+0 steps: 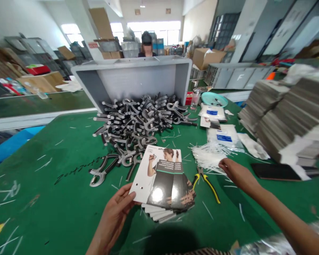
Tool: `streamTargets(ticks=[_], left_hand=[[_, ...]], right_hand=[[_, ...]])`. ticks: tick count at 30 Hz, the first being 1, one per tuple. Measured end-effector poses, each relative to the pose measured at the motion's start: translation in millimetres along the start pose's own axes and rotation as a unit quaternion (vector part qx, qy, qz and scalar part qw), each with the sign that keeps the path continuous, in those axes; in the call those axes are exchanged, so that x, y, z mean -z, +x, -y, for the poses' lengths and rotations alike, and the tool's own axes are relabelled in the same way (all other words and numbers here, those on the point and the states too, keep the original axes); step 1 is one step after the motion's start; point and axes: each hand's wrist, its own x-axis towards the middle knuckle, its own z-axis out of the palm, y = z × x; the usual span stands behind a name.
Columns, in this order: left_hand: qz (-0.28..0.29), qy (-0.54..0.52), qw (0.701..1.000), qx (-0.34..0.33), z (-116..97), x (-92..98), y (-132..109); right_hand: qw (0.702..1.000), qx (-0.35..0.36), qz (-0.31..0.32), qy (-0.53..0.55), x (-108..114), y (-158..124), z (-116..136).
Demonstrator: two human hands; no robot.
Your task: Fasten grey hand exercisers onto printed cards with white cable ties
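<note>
My left hand [119,210] grips a printed packaging card [140,187] by its lower left edge, thumb on top. The card has two small holes and lies over a fanned stack of similar cards [159,214]. My right hand [232,172] is at the right end of a pile of white cable ties [207,156], its fingertips pinched on the ties; how many are between them is hidden. Pliers with yellow and black handles [206,184] lie between the cards and my right hand. Beyond the cards is a heap of grey and black hand grip strengtheners [140,124].
A grey crate [140,79] lies tipped on its side behind the heap. Bags of cable ties [224,136], a teal plate [214,100], a dark phone [275,171] and tall stacks of cardboard [295,113] occupy the right. Cut tie ends litter the green table [77,209]. Across it, a person [146,44] is visible.
</note>
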Motion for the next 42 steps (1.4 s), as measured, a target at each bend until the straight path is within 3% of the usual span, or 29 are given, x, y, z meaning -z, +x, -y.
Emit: streamTargets(ticks=[4, 9, 13, 15, 19, 21, 24, 26, 28, 31, 34, 37, 40, 42], left_hand=[[-0.028, 0.005, 0.999, 0.019, 0, -3.1, 5], [-0.048, 0.002, 0.999, 0.009, -3, -1.7, 4], [-0.075, 0.046, 0.996, 0.012, 1, 5.2, 7], [-0.105, 0.142, 0.984, -0.034, 1, 4.0, 6], [-0.173, 0.328, 0.9, -0.228, -11, -18.7, -13], [-0.121, 0.315, 0.9, -0.276, -21, -39.2, -25], [0.003, 0.298, 0.912, -0.284, -30, -67.9, -28], [0.094, 0.274, 0.933, -0.215, -31, -77.6, -22], [0.162, 0.239, 0.947, -0.138, -29, -79.6, -17], [0.211, 0.185, 0.958, -0.065, -23, -75.6, -17], [0.161, 0.105, 0.98, -0.058, -19, -72.4, -23], [0.012, 0.044, 0.988, -0.145, -16, -72.6, -26], [-0.077, 0.11, 0.951, -0.28, -7, -72.1, -26], [-0.076, 0.187, 0.904, -0.378, 2, -70.3, -26]], right_hand=[[0.975, -0.011, 0.027, 0.22, 19, -4, 31], [0.869, -0.021, 0.041, 0.492, 20, -5, 63], [0.808, -0.016, 0.029, 0.588, 15, 4, 73], [0.792, -0.012, 0.028, 0.61, 14, 9, 79], [0.777, 0.008, 0.046, 0.628, 11, 9, 107], [0.777, 0.04, 0.083, 0.622, 9, 2, 130], [0.777, 0.087, 0.22, 0.583, 7, -11, 165], [0.772, 0.113, 0.31, 0.544, 7, -20, 183], [0.764, 0.141, 0.353, 0.522, 6, -26, 193], [0.731, 0.146, 0.388, 0.542, 2, -29, 197], [0.659, 0.077, 0.394, 0.636, -5, -30, 197], [0.607, 0.015, 0.322, 0.727, -17, -37, 204], [0.602, -0.001, 0.244, 0.76, -30, -48, 218], [0.605, -0.015, 0.203, 0.77, -36, -55, 226]])
